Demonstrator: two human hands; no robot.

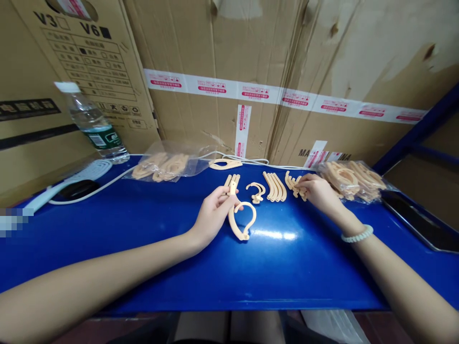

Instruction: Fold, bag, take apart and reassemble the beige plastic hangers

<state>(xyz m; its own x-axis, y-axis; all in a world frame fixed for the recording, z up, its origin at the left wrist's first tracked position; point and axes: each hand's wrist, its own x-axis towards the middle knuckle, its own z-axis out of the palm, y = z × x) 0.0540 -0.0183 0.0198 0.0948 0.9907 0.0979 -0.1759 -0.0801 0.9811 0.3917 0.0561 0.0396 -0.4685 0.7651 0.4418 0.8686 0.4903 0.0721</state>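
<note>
1. A brown cardboard box, ten o'clock from the left hand, reads "V3", "V6".
2. The left grip closes around a cream hooked plastic piece, mid-table.
3. The right hand, toward three, touches small cream curved pieces; whether its grip holds any, the onlooker cannot tell.
4. Four cream curved plastic strips lie at two.
5. Bare blue table stretches toward six o'clock, to the near edge.

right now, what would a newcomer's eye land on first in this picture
First, the bright blue tabletop, with the left hand holding a hooked beige piece near its middle. The right hand is at a small group of beige parts farther right. Behind, taped cardboard boxes fill the background.
</note>
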